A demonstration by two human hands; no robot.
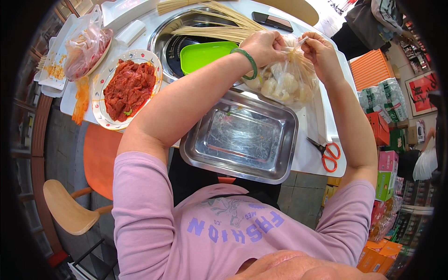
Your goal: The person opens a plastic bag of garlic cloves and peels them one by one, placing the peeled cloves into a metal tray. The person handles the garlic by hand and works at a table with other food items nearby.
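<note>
A clear plastic bag (285,82) of pale, rounded food pieces rests on the table behind the steel tray. My left hand (264,45) pinches the gathered neck of this bag from the left, a green bangle on its wrist. On the other side, my right hand (320,52) grips a twisted end of the bag's plastic between thumb and fingers. Just below lies a rectangular stainless steel tray (241,136), wet and bearing a few scraps, its near edge over my lap. What exactly the pale pieces are, I cannot tell.
Orange-handled scissors (330,157) lie at the right edge. Bamboo skewers (217,31) lean across a steel basin (159,45) holding a green tray (206,54). Left are a plate of red marinated meat (129,89), a stained orange glove (81,99) and bagged meat (87,52). A phone (272,21) lies behind.
</note>
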